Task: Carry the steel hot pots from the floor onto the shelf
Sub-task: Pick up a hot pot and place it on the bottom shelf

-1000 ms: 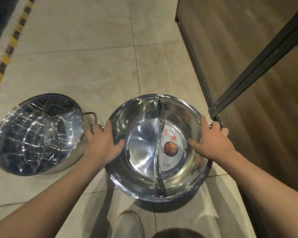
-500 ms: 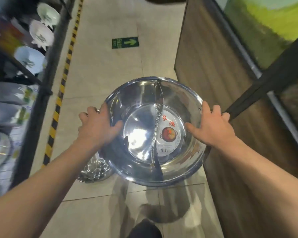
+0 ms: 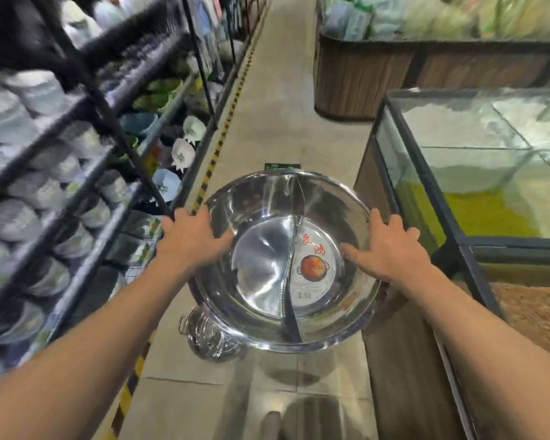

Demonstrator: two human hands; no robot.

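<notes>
We hold a divided steel hot pot (image 3: 267, 265) in the air above the tiled floor (image 3: 267, 122), our left hand (image 3: 188, 241) gripping its rim at nine o'clock and our right hand (image 3: 386, 249) gripping it at three o'clock, thumbs inside the bowl. A round label (image 3: 315, 271) lies in its right compartment. At seven o'clock, a second steel pot (image 3: 210, 339) stands on the floor; the shelf (image 3: 86, 154) of stacked bowls runs at nine to eleven o'clock, a glass tank (image 3: 477, 160) at two o'clock.
</notes>
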